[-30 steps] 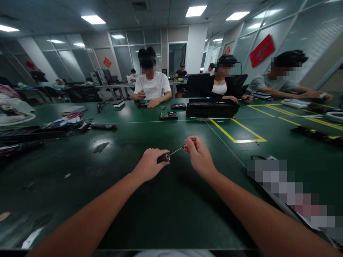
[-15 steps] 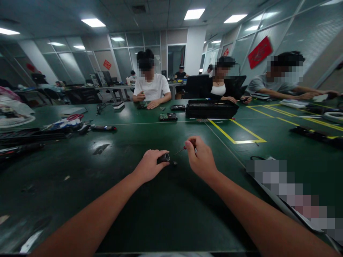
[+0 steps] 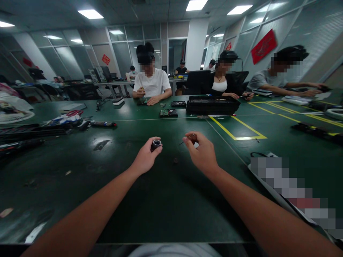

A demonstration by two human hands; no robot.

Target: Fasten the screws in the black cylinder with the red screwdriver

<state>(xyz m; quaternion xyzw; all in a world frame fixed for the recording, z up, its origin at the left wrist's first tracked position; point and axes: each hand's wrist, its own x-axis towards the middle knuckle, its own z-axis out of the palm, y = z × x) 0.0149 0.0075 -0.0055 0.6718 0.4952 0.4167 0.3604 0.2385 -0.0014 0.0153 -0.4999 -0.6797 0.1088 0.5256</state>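
Observation:
My left hand is wrapped round a short black cylinder, whose open, pale-rimmed end faces up towards me. What kind of part it is I cannot make out. A small screwdriver with a brown-red handle is in my right hand, its thin shaft pointing left towards the cylinder but apart from it. On the green table, between and below my two hands, lies a small dark piece too blurred to name.
Circuit boards and a long black housing lie farther back, before co-workers seated across the table. Tools and cables are heaped at the left. A flat, blurred-out item lies by my right arm; yellow tape marks the table.
My left hand has moved slightly left and up, turning the cylinder's open end upward. The screwdriver has drawn away from it, its shaft now less visible; the small dark piece stays on the table.

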